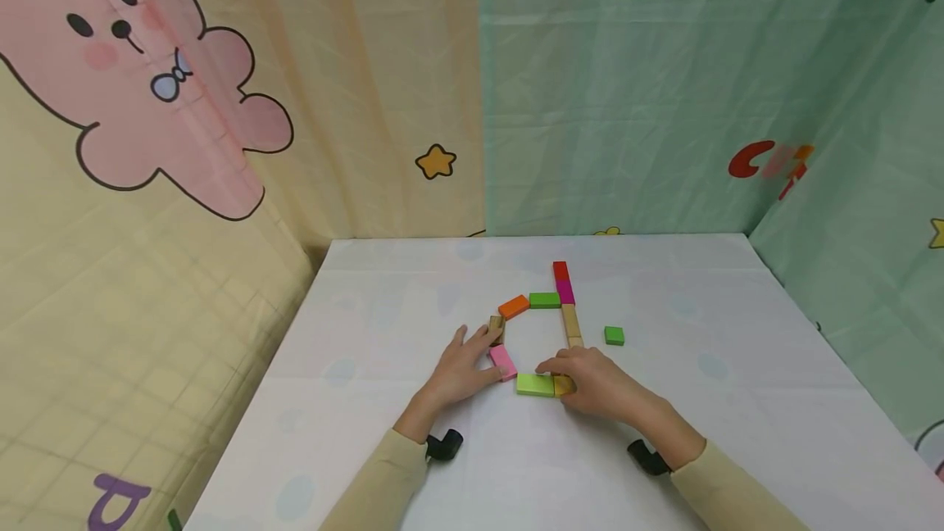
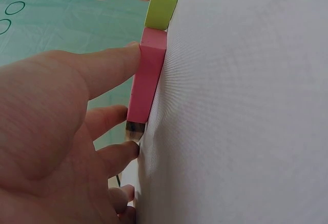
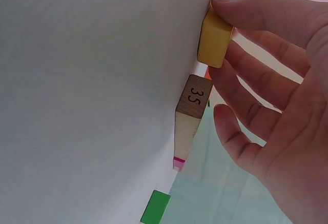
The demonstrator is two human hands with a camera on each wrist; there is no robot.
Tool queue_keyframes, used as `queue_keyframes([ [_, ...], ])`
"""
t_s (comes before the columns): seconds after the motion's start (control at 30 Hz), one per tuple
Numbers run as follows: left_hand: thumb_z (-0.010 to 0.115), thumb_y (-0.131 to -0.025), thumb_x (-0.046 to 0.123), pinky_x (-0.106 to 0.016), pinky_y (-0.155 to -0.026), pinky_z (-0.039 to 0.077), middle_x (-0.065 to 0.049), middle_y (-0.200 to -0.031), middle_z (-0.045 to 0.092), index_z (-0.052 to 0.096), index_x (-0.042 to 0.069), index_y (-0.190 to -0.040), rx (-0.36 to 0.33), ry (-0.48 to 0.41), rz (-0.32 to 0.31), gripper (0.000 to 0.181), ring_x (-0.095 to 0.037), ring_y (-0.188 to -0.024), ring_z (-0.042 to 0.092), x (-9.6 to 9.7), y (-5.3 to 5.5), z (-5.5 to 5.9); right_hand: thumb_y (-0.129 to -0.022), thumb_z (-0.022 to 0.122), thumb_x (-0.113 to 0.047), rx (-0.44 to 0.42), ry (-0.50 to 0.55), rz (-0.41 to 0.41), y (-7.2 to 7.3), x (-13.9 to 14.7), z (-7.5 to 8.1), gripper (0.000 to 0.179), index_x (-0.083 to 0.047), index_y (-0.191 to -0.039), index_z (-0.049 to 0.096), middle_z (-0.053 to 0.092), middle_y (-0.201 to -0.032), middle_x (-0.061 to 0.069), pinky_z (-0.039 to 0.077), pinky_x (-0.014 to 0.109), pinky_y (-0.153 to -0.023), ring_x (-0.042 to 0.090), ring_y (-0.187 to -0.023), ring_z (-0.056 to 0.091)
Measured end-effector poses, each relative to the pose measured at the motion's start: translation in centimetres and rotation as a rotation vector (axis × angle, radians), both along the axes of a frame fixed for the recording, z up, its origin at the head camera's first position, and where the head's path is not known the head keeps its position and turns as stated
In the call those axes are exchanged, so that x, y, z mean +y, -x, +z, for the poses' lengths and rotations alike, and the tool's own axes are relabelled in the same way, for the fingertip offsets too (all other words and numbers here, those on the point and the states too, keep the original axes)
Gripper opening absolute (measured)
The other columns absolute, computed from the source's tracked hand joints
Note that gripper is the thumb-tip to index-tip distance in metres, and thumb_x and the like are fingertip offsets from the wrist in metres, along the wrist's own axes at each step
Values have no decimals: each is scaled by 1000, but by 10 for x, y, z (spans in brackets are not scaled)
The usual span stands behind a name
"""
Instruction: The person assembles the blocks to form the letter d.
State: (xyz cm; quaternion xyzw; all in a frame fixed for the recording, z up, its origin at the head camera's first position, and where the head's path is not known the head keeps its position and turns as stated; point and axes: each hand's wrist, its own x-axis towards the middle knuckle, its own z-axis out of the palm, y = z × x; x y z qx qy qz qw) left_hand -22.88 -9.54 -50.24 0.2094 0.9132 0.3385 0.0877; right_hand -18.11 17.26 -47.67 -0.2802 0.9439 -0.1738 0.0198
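Wooden blocks form a ring on the table. My left hand (image 1: 460, 369) rests on its left side, fingers fairly straight. The thumb touches the pink block (image 2: 148, 75), while the fingertips reach the plain wood block (image 1: 496, 326) beyond it. With thumb and fingers my right hand (image 1: 599, 382) pinches the yellow block (image 3: 215, 38), which lies at the end of the lime green block (image 1: 534, 385). Close by, a wood block marked 35 (image 3: 193, 96) stands apart from the yellow one in the right wrist view. In the head view the right hand partly covers this corner.
Along the far side lie an orange block (image 1: 514, 306) and a green block (image 1: 544, 300). A magenta block (image 1: 565, 292) and a red block (image 1: 560, 270) extend the right side away from me. One small green block (image 1: 614, 336) sits alone to the right.
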Motion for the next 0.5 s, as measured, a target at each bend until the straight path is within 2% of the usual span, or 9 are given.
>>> queue_keyframes([
  [0.5,70,-93,42,-68,-112,21,-5,-162,31,41,24,-156,3,0,-6,72,-40,-152,7,0,1,-1,-77,86,-10,-16,-2,-16,-2,-3,2,43,-23,-116,76,64,-94,-13,48,25,-69,8,-79,50],
])
